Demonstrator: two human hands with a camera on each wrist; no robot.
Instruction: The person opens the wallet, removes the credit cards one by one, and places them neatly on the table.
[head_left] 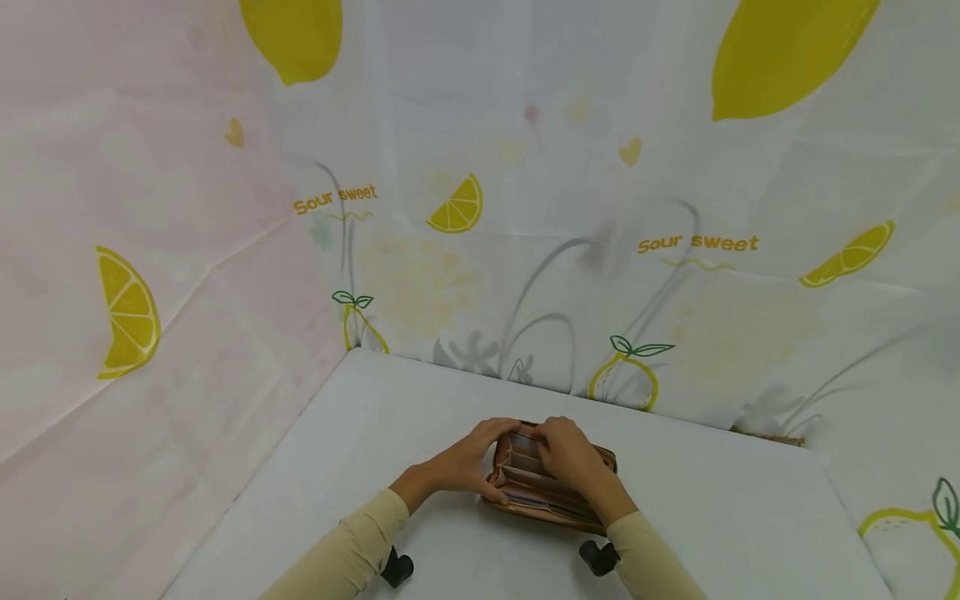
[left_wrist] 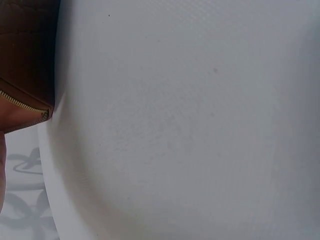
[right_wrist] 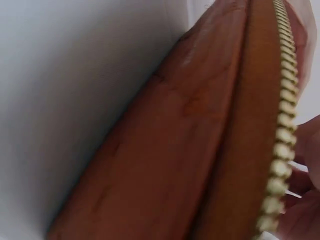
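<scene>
An unzipped brown zip-around wallet (head_left: 525, 479) stands spread above the white table, its divided compartments showing in the head view. My left hand (head_left: 465, 460) grips its left end, thumb at the front edge and fingers at the back. Bent fingers of my right hand (head_left: 572, 457) reach into the back part of the wallet; their tips are hidden, so I cannot tell whether they pinch anything. In the left wrist view a corner of the wallet (left_wrist: 27, 55) shows at the left edge. Gold zipper teeth (right_wrist: 285, 135) run along its rim in the right wrist view.
The white table (head_left: 360, 433) meets a lemon-printed backdrop (head_left: 465, 283) behind the wallet and a pinkish one (head_left: 225, 333) at the left. Black wrist devices (head_left: 397, 568) show below both forearms.
</scene>
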